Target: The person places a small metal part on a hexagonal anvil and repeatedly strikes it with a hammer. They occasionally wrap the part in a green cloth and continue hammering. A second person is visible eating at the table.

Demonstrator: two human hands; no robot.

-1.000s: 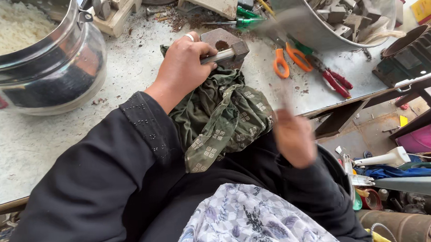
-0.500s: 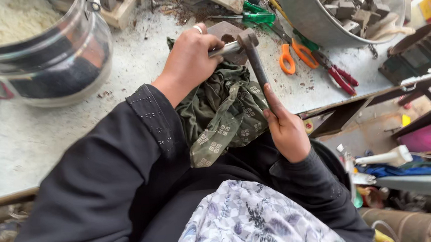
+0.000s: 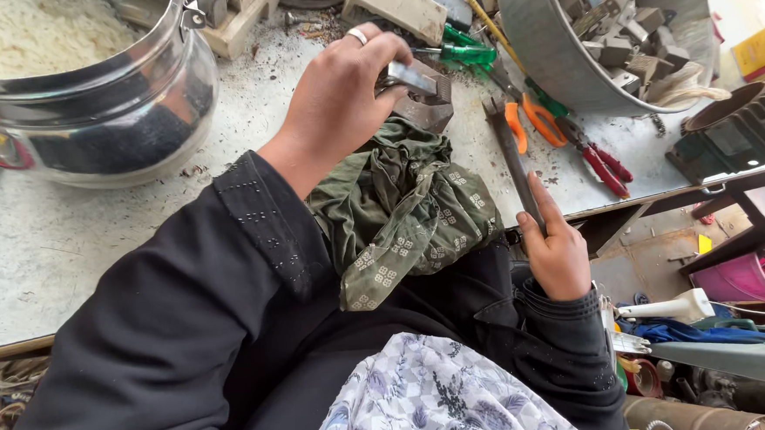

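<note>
At the far left we see a steel pot point(image 3: 89, 108) on the worktable point(image 3: 44, 250), with something pale and grainy inside it. Moving right, our left hand point(image 3: 341, 91), a ring on one finger, is closed over a flat metal piece point(image 3: 412, 76), pressing it down onto a brown block point(image 3: 425, 108). The block sits at the top edge of a green patterned cloth point(image 3: 408, 209) that spills off the table's front edge toward our lap. Just beyond the block lie green-handled screwdrivers point(image 3: 466, 54) and a pale wooden bar point(image 3: 393, 5). Further right, our right hand point(image 3: 559, 254) is wrapped round the lower end of a hammer point(image 3: 512, 160), whose head points up over the table, apart from the block. Beside it lie orange-handled scissors point(image 3: 530, 120) and red-handled pliers point(image 3: 605, 164). Above them a grey tub point(image 3: 540, 50) holds scrap metal pieces. At the far right stands a dark ribbed casting point(image 3: 736, 131).
</note>
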